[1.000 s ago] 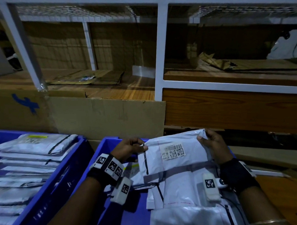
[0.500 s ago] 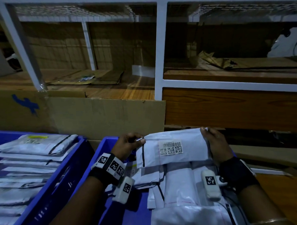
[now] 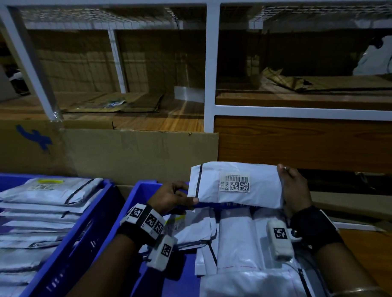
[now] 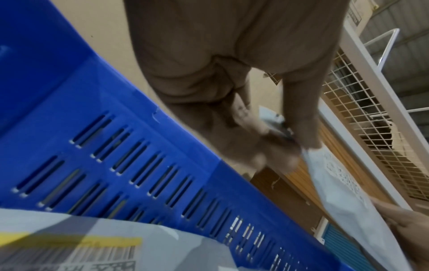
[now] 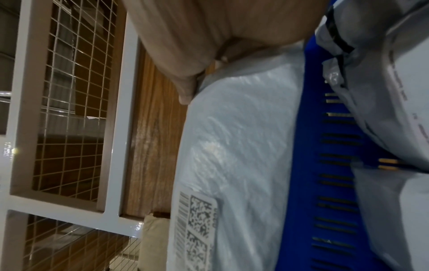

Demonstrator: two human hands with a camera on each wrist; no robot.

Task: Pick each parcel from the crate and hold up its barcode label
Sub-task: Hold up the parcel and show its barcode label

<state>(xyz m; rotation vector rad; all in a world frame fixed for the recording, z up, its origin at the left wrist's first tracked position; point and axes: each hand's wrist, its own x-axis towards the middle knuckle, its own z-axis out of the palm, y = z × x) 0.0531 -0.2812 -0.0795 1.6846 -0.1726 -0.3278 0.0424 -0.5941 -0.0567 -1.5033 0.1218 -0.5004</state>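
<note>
Here, both hands hold a white parcel (image 3: 236,184) flat above the far rim of the blue crate (image 3: 145,190). The left hand (image 3: 170,199) pinches its 9 o'clock edge with thumb and fingers; the right hand (image 3: 293,189) grips the 3 o'clock edge. The label (image 3: 235,183) faces the head camera. More parcels (image 3: 236,240) lie in the crate at 6 o'clock.

White parcel (image 3: 234,184) with black stripe and black-and-white label (image 3: 235,184); blue slotted crate (image 3: 145,190); apparently wood-grain brown panel (image 3: 301,142).
</note>
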